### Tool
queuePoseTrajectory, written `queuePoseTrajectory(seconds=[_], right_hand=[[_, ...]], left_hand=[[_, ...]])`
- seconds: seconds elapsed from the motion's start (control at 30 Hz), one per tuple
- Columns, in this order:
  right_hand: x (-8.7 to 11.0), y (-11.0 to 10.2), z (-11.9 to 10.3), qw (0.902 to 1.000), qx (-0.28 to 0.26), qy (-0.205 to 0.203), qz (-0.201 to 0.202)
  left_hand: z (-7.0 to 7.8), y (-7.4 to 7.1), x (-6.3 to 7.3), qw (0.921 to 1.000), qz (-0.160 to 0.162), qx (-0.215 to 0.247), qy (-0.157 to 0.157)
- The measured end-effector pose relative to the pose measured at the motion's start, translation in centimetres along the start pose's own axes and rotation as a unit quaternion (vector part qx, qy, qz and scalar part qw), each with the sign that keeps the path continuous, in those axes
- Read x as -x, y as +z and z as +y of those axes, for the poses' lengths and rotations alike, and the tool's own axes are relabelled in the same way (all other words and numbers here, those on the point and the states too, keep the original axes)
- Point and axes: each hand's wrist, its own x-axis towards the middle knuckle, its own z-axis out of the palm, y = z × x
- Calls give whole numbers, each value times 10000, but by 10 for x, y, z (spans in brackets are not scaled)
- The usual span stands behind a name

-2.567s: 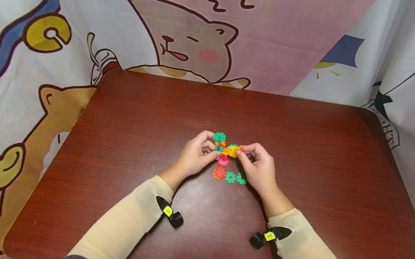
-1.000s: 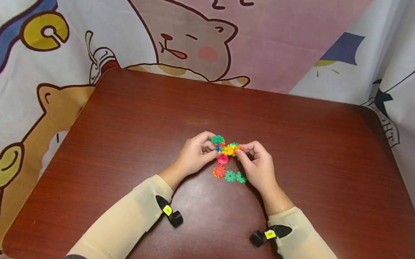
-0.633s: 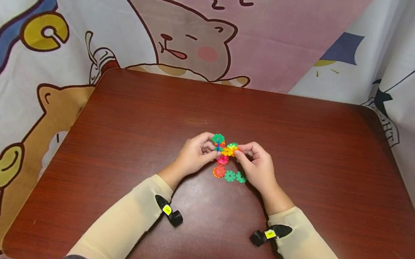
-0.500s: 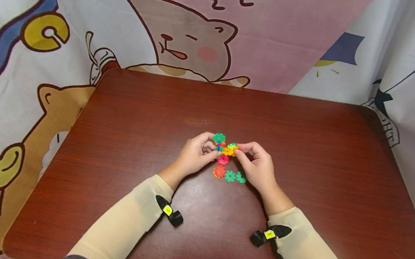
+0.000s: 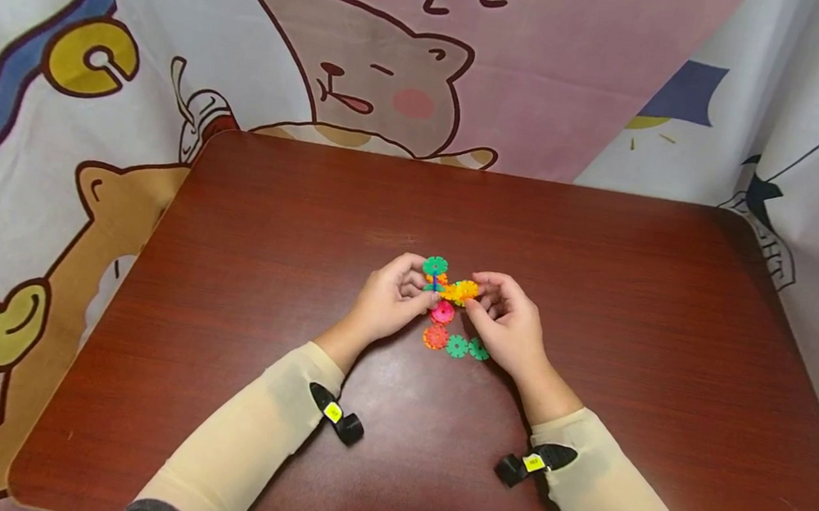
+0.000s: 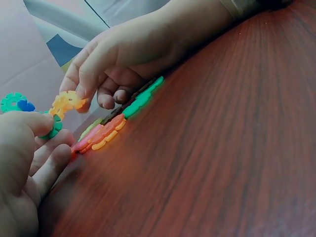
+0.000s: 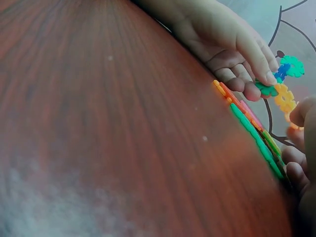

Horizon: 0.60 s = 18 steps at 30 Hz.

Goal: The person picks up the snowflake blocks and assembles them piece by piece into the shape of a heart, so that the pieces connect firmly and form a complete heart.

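Note:
In the head view my left hand pinches a small linked chain of plastic snowflake discs by a green disc. Upright from it stands a blue disc, topped by another green disc. Yellow discs extend to the right toward my right hand. Thumb and index finger of that hand sit at the outer yellow disc's edge, pinching it. Below the hands, a pink disc, a red-orange disc and green discs lie joined on the table. My right thumb side partly hides the last green one.
The brown wooden table spreads around both hands. A printed cloth curtain with cartoon animals hangs behind it and along its sides. Black wrist cameras are strapped over both sleeves.
The right fingers have spread a little, so more of the yellow disc shows. The upright green disc dipped and rose again slightly. The joined discs on the table stay put.

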Motion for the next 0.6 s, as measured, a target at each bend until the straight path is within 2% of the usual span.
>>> queuePoseTrajectory(seconds=[0.2, 0.37, 0.6], right_hand=[[1, 1, 1, 9996, 250, 72, 49], [1, 1, 1, 9999, 113, 14, 84], [0, 0, 2, 9999, -19, -163, 55]], left_hand=[[-1, 1, 1, 9997, 60, -234, -50], [-2, 0, 1, 9995, 2, -277, 134], [-1, -2, 0, 9945, 26, -963, 403]])
